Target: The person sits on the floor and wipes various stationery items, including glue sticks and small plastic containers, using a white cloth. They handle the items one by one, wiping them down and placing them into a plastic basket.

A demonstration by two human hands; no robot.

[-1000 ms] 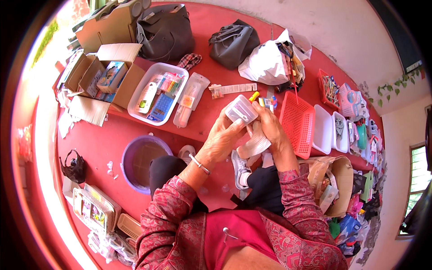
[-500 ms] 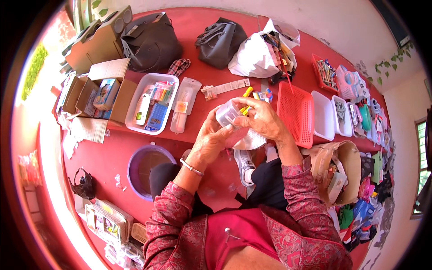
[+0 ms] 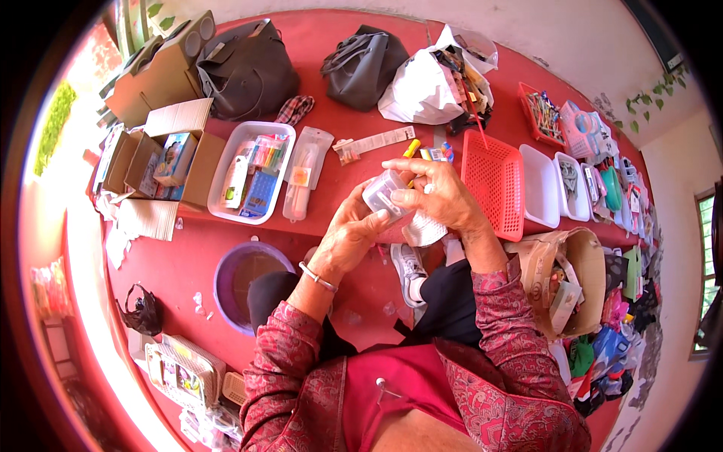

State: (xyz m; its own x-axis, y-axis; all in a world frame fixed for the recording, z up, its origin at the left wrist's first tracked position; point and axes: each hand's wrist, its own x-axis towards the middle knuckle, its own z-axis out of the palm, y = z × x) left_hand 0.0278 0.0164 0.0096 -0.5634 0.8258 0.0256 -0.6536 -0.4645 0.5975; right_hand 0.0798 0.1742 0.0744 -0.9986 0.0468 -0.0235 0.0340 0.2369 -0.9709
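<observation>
- Head view: translucent box (image 3: 382, 191) left of the large red basket (image 3: 493, 184); contents indistinct.
- Grip: left hand (image 3: 351, 227) and right hand (image 3: 443, 199) both clamped on the box.
- White cloth-like piece (image 3: 424, 230), also left of the basket, partly hidden by right hand.

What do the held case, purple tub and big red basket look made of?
Case: probably clear plastic, glossy; it looks see-through and catches light.
Purple tub: likely plastic, fairly smooth; evenly coloured with a rounded rim.
Big red basket: probably moulded plastic; regular small holes cover it, but its finish is hard to judge.
</observation>
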